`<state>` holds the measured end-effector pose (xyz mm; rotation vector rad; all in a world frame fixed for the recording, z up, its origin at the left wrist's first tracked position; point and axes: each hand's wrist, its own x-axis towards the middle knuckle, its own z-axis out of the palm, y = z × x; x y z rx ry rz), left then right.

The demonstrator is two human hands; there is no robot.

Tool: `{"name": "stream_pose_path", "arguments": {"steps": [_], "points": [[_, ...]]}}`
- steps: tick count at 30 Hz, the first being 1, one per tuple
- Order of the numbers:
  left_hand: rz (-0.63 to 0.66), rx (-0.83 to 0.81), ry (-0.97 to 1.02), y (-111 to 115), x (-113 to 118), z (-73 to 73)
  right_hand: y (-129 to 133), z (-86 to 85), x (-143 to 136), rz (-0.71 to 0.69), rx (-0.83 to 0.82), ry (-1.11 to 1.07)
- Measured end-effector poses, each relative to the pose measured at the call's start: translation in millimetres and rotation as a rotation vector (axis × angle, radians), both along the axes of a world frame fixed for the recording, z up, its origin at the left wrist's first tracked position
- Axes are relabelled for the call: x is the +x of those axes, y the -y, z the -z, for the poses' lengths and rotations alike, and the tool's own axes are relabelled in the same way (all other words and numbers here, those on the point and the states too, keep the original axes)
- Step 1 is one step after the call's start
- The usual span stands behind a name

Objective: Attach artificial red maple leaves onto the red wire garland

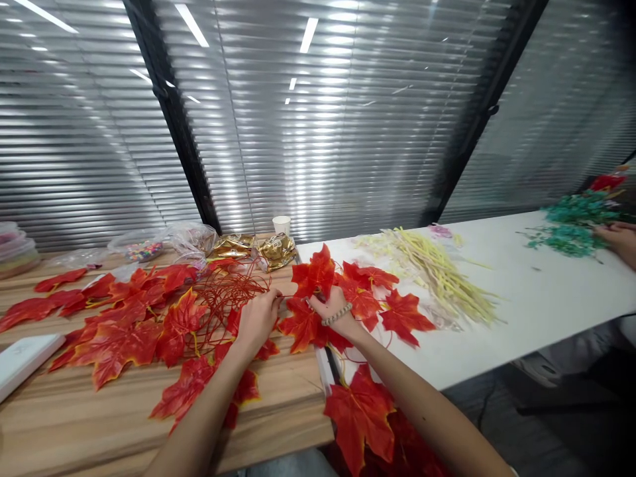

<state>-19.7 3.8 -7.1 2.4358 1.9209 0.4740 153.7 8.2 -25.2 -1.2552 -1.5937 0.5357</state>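
My left hand (pixel 259 321) is closed in a pinch on a thin red cord (pixel 284 297) that runs toward my other hand. With a beaded bracelet at the wrist, my right hand (pixel 334 311) grips a garland of artificial maple leaves (pixel 312 273), red with yellow edges. More leaves of it spread to the right on the white table, and a large leaf (pixel 362 416) hangs past the table's front edge. Left of my left hand lies a tangle of red cord (pixel 231 288). My fingers hide the exact spot where cord and stems meet.
Loose red maple leaves (pixel 124 331) cover the wooden table (pixel 283 414). Behind them stand gold foil packs (pixel 275 250), a paper cup (pixel 281 224) and a tub of colourful beads (pixel 143 250). Pale yellow stems (pixel 437 265) lie rightward; another person's hand (pixel 619 240) holds teal foliage (pixel 566 240).
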Motion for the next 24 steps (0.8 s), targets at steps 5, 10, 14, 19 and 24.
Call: {"name": "stream_pose_path", "arguments": {"steps": [5, 10, 14, 19, 24], "points": [[0.021, 0.002, 0.005, -0.4, 0.5, 1.3, 2.4, -0.8, -2.7, -0.054, 0.026, 0.041], [0.041, 0.019, 0.028, -1.0, -0.3, 3.0, 2.1, -1.4, -2.2, -0.046, 0.020, 0.045], [0.051, 0.035, 0.048, -0.5, -0.3, 3.0, 2.9, -2.4, -1.4, -0.050, 0.012, 0.042], [0.067, 0.071, 0.093, 0.8, 0.4, 2.1, 1.8, -0.1, -1.1, -0.015, -0.017, 0.038], [0.105, 0.111, 0.177, 0.8, 0.3, 3.7, 0.9, -1.1, -1.0, -0.025, -0.029, 0.054]]}}
